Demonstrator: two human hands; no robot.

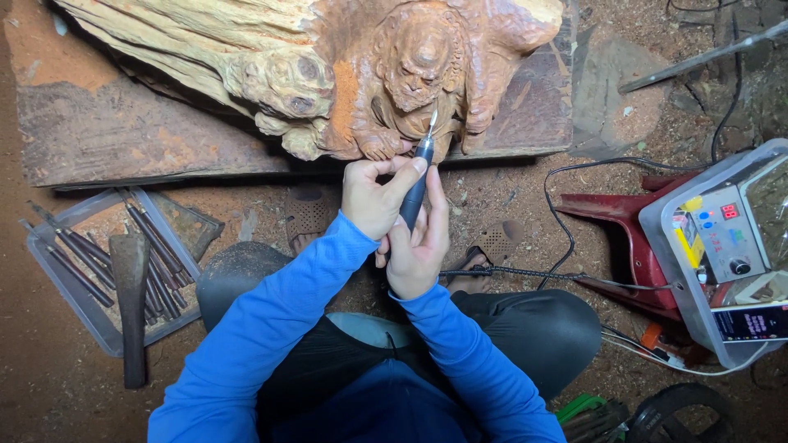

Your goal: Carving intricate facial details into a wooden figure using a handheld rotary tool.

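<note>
A large reddish-brown wood carving (410, 74) with a seated figure rests on a thick plank (131, 139) ahead of me. Both hands grip a slim dark rotary handpiece (417, 184); its thin bit touches the lower front of the figure. My left hand (376, 197) wraps the upper shaft, with a fingertip against the carving's foot. My right hand (420, 242) holds the lower shaft from below. A black cable (509, 273) runs from the tool rightward.
A clear tray (90, 316) holding several chisels sits at left, and a wooden mallet (131, 295) lies across it. A control box in a clear plastic case (722, 246) rests on a red stool (632, 246) at right. Sawdust covers the ground.
</note>
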